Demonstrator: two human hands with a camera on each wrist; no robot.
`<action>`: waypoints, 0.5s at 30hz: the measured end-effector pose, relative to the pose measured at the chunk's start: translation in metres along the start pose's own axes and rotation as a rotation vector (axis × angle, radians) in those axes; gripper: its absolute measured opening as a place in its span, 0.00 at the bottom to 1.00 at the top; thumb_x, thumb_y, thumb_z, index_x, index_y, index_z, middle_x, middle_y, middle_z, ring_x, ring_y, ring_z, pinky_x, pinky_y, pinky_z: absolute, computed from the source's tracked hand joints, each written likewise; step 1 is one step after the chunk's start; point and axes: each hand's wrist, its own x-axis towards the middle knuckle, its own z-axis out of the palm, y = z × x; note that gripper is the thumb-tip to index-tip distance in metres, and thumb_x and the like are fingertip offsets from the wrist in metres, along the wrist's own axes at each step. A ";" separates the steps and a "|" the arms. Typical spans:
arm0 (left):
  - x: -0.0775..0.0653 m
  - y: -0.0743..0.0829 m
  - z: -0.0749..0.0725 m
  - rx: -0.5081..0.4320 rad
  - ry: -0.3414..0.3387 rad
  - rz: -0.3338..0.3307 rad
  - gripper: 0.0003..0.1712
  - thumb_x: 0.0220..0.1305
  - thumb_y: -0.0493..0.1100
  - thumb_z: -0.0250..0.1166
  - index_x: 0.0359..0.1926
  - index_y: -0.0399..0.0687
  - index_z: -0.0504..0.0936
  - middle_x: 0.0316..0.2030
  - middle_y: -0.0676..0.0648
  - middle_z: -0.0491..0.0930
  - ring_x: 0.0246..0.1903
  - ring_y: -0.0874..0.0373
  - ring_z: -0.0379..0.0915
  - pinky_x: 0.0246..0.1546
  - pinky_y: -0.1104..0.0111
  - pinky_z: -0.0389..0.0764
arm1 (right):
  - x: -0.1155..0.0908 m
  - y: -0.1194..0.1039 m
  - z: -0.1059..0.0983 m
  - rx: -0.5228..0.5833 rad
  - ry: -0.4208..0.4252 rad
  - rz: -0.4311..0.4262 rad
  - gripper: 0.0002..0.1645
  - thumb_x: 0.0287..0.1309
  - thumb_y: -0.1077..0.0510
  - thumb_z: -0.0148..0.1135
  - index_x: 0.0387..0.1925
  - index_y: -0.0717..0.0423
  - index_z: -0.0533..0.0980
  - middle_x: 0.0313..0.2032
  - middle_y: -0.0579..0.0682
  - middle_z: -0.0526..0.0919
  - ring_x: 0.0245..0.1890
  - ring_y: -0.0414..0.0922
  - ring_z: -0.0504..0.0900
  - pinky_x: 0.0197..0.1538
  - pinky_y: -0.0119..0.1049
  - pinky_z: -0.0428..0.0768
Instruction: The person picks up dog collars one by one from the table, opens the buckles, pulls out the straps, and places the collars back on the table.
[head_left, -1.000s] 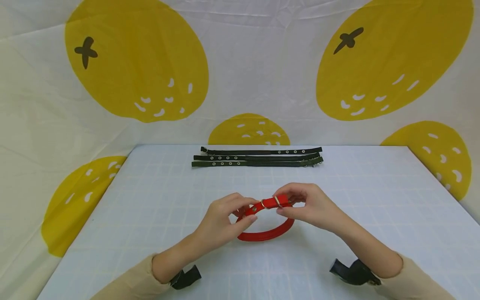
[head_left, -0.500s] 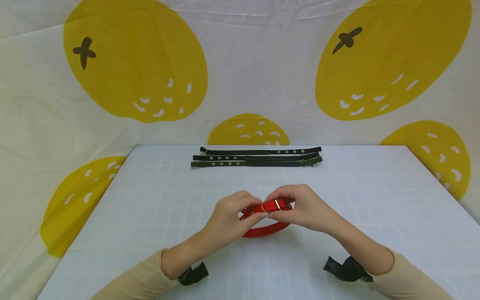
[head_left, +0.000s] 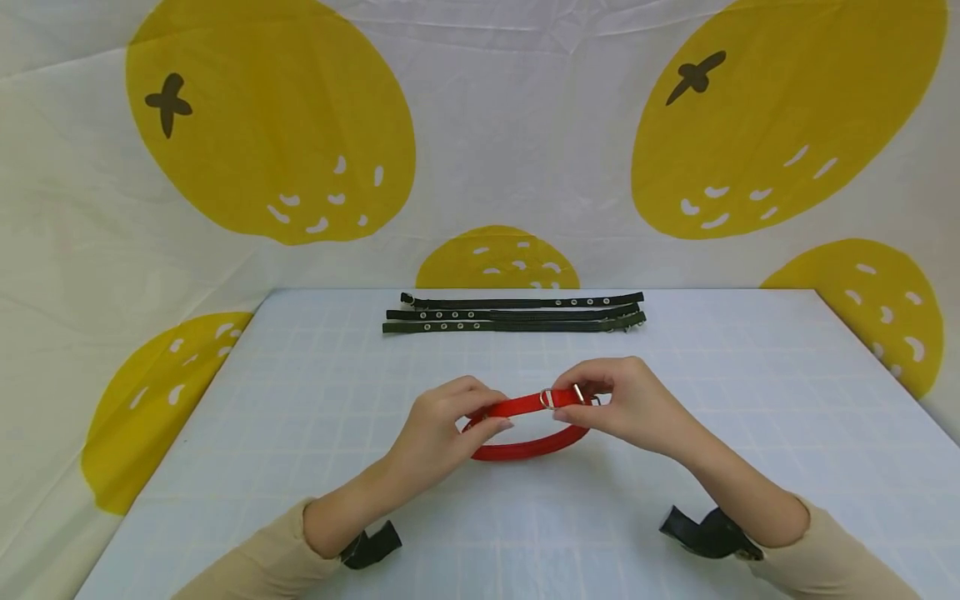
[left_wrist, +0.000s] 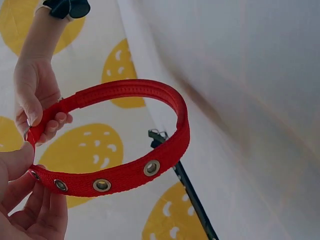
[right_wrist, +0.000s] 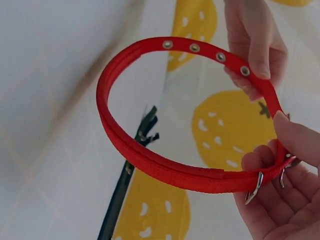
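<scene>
A red dog collar (head_left: 525, 452) is bent into a loop above the table, held between both hands. My left hand (head_left: 442, 425) pinches the strap on the left; a row of metal eyelets (left_wrist: 102, 185) runs along that part in the left wrist view. On the right, my right hand (head_left: 626, 408) grips the collar's buckle end between thumb and fingers. A metal D-ring (head_left: 547, 399) sits at its fingertips, and a metal buckle (right_wrist: 254, 189) shows beside its fingers in the right wrist view. A straight red stretch of strap spans the gap between the hands.
Three dark collars (head_left: 517, 327) with eyelets lie side by side along the back of the table (head_left: 262, 467), which has a pale checked cover. Behind it hangs a white cloth (head_left: 517, 142) printed with yellow fruit. A black strap is worn on each wrist.
The hands came together at the red collar half a second ago and are now apart again. More bare strap shows between them, and the D-ring and buckle have shifted right.
</scene>
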 end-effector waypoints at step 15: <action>-0.001 -0.019 -0.023 0.053 0.175 -0.038 0.15 0.52 0.34 0.70 0.43 0.40 0.83 0.34 0.50 0.81 0.33 0.64 0.77 0.34 0.72 0.81 | -0.008 0.012 -0.028 -0.121 0.157 0.068 0.11 0.50 0.58 0.70 0.38 0.53 0.80 0.32 0.42 0.82 0.31 0.38 0.79 0.40 0.31 0.81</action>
